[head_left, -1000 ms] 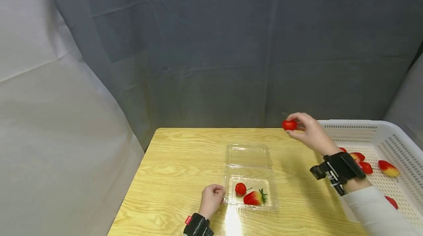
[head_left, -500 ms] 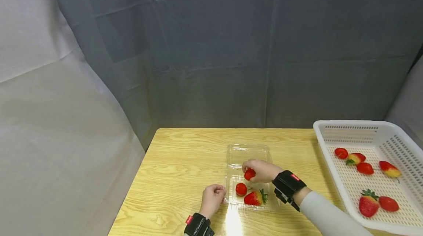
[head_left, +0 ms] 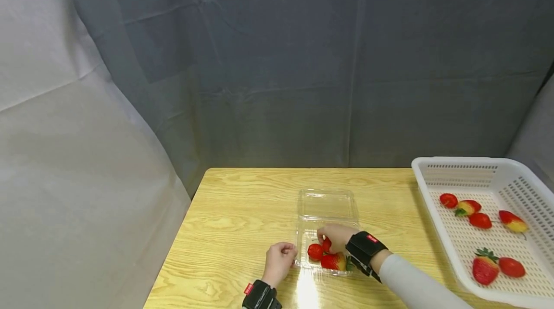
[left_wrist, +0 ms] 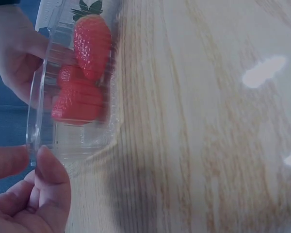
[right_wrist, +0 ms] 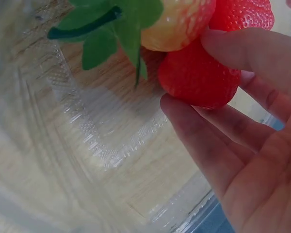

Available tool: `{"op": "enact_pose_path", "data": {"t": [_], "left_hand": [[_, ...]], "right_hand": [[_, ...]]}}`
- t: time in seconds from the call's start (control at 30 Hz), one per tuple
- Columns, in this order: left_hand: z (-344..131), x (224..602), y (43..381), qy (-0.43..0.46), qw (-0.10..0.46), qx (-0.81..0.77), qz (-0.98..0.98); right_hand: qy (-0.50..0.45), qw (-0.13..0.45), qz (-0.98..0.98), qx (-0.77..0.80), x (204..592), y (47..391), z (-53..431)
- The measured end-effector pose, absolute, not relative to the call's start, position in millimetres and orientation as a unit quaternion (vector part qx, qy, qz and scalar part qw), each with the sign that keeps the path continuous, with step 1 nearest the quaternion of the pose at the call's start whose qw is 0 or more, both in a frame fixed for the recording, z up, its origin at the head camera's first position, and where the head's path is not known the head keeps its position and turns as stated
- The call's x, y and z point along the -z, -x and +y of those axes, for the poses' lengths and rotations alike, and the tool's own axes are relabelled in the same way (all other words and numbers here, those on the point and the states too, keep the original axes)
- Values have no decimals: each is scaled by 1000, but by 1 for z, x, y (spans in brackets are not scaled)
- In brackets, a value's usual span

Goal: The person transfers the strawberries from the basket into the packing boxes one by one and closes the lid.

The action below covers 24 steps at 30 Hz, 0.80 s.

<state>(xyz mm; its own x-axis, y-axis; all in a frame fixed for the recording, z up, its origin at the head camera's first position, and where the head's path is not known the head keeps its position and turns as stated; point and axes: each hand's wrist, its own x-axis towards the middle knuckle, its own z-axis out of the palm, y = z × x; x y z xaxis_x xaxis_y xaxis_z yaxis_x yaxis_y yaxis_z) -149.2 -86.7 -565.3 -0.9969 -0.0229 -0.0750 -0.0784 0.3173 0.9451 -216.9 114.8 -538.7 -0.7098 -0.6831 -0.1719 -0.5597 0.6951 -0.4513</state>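
A clear plastic clamshell container [head_left: 303, 263] lies on the table with its lid spread away from me. My left hand [head_left: 279, 262] pinches the container's left rim between thumb and forefinger, as the left wrist view shows. Inside the tray, my right hand [head_left: 341, 237] holds a small red strawberry [right_wrist: 199, 80] between thumb and fingers. That strawberry touches a large red-and-yellow strawberry [head_left: 332, 262] with green leaves. Another red strawberry [head_left: 315, 251] sits at the left of the tray. In the head view, my right fingers partly cover the held strawberry.
At the right stands a white perforated basket [head_left: 437, 246] with several strawberries, one of them a leafy red strawberry [head_left: 485, 270]. Wooden tabletop [head_left: 242, 212] surrounds the container. A grey cloth [head_left: 277, 83] hangs behind the table.
My right hand has carried the small strawberry from beside the basket leftward, then down into the tray. The left hand stays on the container's rim.
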Motion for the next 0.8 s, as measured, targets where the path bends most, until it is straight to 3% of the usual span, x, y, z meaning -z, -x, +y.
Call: {"op": "enact_pose_path", "data": {"t": [0.3,0.43,0.6,0.8], "left_hand": [[-88,568,148,33,18,-574,818],[-89,566,147,33,20,-578,815],[-91,563,145,33,22,-581,813],[-93,562,146,38,24,-577,815]], "right_hand": [[324,194,885,273,498,218,136],[315,80,889,324,463,229,178],[196,-67,923,324,440,244,253],[21,-109,959,260,465,250,345]]}}
